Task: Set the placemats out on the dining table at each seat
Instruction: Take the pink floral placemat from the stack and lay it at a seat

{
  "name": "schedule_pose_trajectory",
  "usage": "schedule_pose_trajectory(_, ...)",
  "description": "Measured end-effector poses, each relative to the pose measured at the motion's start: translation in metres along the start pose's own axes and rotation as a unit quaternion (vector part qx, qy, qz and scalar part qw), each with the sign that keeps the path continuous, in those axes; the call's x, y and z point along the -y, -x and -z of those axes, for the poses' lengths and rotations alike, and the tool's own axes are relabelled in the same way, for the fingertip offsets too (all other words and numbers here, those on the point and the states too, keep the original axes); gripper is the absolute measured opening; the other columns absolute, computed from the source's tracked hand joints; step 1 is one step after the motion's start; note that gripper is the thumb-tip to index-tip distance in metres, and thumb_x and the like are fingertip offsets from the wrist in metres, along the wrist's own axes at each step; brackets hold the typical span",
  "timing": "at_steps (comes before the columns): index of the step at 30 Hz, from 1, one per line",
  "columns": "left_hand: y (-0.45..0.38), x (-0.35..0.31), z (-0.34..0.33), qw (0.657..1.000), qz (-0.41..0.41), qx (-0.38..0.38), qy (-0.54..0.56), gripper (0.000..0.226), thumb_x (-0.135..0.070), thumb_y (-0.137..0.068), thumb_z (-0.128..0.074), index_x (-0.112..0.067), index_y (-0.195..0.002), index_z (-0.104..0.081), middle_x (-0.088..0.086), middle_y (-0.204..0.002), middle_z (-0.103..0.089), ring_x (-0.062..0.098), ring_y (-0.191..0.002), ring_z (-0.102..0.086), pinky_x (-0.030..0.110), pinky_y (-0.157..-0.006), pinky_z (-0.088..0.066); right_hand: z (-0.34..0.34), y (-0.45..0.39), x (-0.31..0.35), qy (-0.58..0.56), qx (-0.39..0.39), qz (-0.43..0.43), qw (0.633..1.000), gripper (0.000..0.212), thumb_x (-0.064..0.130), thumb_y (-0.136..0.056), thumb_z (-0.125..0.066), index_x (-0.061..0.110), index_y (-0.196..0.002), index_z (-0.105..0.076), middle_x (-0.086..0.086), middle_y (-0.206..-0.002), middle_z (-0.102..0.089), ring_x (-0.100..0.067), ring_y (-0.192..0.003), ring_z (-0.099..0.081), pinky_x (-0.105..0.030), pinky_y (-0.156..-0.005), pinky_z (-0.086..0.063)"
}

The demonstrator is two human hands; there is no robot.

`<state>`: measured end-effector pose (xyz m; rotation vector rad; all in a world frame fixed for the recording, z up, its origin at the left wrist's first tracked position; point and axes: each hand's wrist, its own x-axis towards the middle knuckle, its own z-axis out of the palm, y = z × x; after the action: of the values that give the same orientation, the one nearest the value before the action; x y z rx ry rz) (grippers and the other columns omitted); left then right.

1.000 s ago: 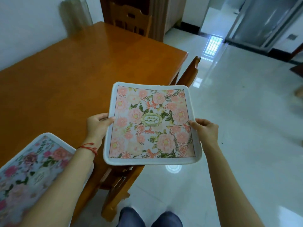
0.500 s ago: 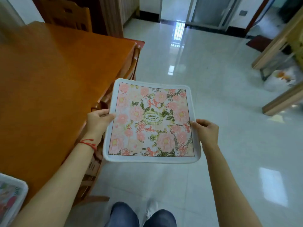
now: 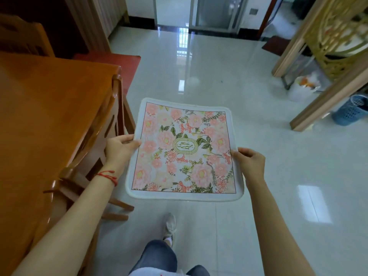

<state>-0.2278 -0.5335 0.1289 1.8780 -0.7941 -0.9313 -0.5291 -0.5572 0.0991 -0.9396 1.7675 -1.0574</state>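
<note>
A square placemat (image 3: pixel 185 150) with pink flowers and a white border is held flat in the air over the tiled floor, to the right of the dining table (image 3: pixel 39 120). My left hand (image 3: pixel 119 148) grips its left edge and my right hand (image 3: pixel 249 160) grips its right edge. The orange wooden table fills the left side of the view, and its visible top is bare. The placemat hangs beside the table's long edge, apart from it.
A wooden chair (image 3: pixel 111 116) is tucked under the table edge next to my left hand. Another chair (image 3: pixel 23 36) stands at the far end. A wooden partition (image 3: pixel 328 56), a white bag (image 3: pixel 302 88) and a blue basket (image 3: pixel 352 112) stand at right.
I have walked along the table's side; the view swung right, the table slid left and the other placemat left the view. Both hands still hold the mat the same way.
</note>
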Motion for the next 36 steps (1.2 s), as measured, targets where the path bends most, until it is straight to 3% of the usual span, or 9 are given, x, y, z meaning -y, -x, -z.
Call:
schedule_pose_trajectory(2, -0.025, -0.011, -0.010, 1.000, 0.005, 0.002, 0.005, 0.032, -0.005, -0.083, -0.063, 0.000, -0.114, -0.061, 0.005, -0.094, -0.063, 0.008, -0.068, -0.058, 0.022, -0.060, -0.046, -0.011, -0.023, 0.013, -0.001, -0.001, -0.005, 1.000, 0.005, 0.012, -0.073, -0.070, 0.015, -0.076, -0.070, -0.002, -0.076, -0.070, -0.016, -0.070, -0.065, -0.029, -0.069, -0.053)
schedule_pose_trajectory(6, -0.069, -0.030, -0.020, 1.000, 0.010, 0.001, 0.011, 0.033, -0.005, -0.082, -0.063, 0.000, -0.115, -0.060, 0.005, -0.092, -0.063, 0.007, -0.067, -0.058, 0.030, -0.072, -0.051, -0.035, -0.064, 0.038, -0.008, 0.007, 0.000, 1.000, 0.006, 0.009, -0.074, -0.069, 0.014, -0.077, -0.070, 0.001, -0.073, -0.069, -0.012, -0.066, -0.065, -0.022, -0.062, -0.050)
schedule_pose_trajectory(10, -0.102, -0.048, -0.029, 1.000, 0.005, -0.022, 0.012, 0.034, -0.004, -0.083, -0.063, 0.002, -0.116, -0.059, 0.002, -0.091, -0.059, 0.004, -0.065, -0.054, 0.018, -0.056, -0.040, -0.055, -0.102, 0.062, -0.005, 0.023, 0.008, 1.000, 0.008, 0.008, -0.074, -0.069, 0.016, -0.076, -0.069, 0.002, -0.074, -0.069, -0.013, -0.068, -0.065, -0.024, -0.065, -0.052)
schedule_pose_trajectory(15, -0.133, -0.062, -0.032, 0.998, 0.013, -0.057, 0.028, 0.031, -0.003, -0.081, -0.063, 0.002, -0.112, -0.062, 0.006, -0.092, -0.062, 0.008, -0.064, -0.057, 0.019, -0.055, -0.042, -0.082, -0.148, 0.089, -0.004, 0.059, 0.014, 0.998, 0.008, 0.009, -0.074, -0.069, 0.016, -0.075, -0.068, -0.001, -0.075, -0.069, -0.016, -0.069, -0.065, -0.027, -0.067, -0.053)
schedule_pose_trajectory(19, -0.151, -0.067, -0.033, 0.994, 0.034, -0.099, 0.043, 0.029, -0.004, -0.082, -0.063, 0.001, -0.110, -0.062, 0.012, -0.095, -0.067, 0.013, -0.066, -0.061, 0.022, -0.057, -0.047, -0.111, -0.187, 0.115, 0.016, 0.115, 0.034, 0.993, 0.008, 0.008, -0.075, -0.068, 0.015, -0.076, -0.069, -0.001, -0.075, -0.069, -0.014, -0.069, -0.065, -0.024, -0.064, -0.051)
schedule_pose_trajectory(23, -0.158, -0.073, -0.033, 0.984, 0.054, -0.155, 0.072, 0.022, -0.003, -0.082, -0.062, -0.005, -0.104, -0.065, -0.005, -0.073, -0.062, -0.001, -0.050, -0.062, 0.017, -0.050, -0.048, -0.138, -0.220, 0.137, 0.035, 0.181, 0.051, 0.982, 0.009, 0.008, -0.075, -0.068, 0.017, -0.073, -0.068, 0.000, -0.073, -0.068, -0.015, -0.068, -0.064, -0.025, -0.066, -0.053)
schedule_pose_trajectory(28, -0.157, -0.075, -0.028, 0.962, 0.083, -0.234, 0.117, 0.026, -0.002, -0.082, -0.062, 0.000, -0.107, -0.064, 0.003, -0.084, -0.065, 0.013, -0.067, -0.061, 0.025, -0.059, -0.048, -0.176, -0.245, 0.166, 0.062, 0.258, 0.080, 0.961, 0.011, 0.009, -0.076, -0.068, 0.019, -0.071, -0.067, 0.000, -0.071, -0.068, -0.015, -0.066, -0.064, -0.027, -0.067, -0.054)
schedule_pose_trajectory(31, -0.151, -0.074, -0.019, 0.944, 0.088, -0.285, 0.139, 0.025, -0.003, -0.082, -0.062, -0.002, -0.107, -0.064, 0.007, -0.094, -0.064, 0.010, -0.065, -0.060, 0.021, -0.055, -0.046, -0.201, -0.248, 0.179, 0.081, 0.302, 0.101, 0.944, 0.011, 0.010, -0.077, -0.068, 0.020, -0.071, -0.067, 0.000, -0.072, -0.068, -0.016, -0.067, -0.065, -0.027, -0.066, -0.054)
schedule_pose_trajectory(36, -0.136, -0.066, 0.012, 0.917, 0.086, -0.356, 0.160, 0.025, 0.000, -0.081, -0.061, -0.007, -0.105, -0.065, 0.000, -0.077, -0.064, -0.004, -0.047, -0.062, 0.010, -0.043, -0.047, -0.253, -0.231, 0.197, 0.098, 0.375, 0.130, 0.913, 0.009, 0.009, -0.077, -0.066, 0.017, -0.073, -0.068, 0.002, -0.070, -0.067, -0.010, -0.063, -0.063, -0.017, -0.057, -0.049)
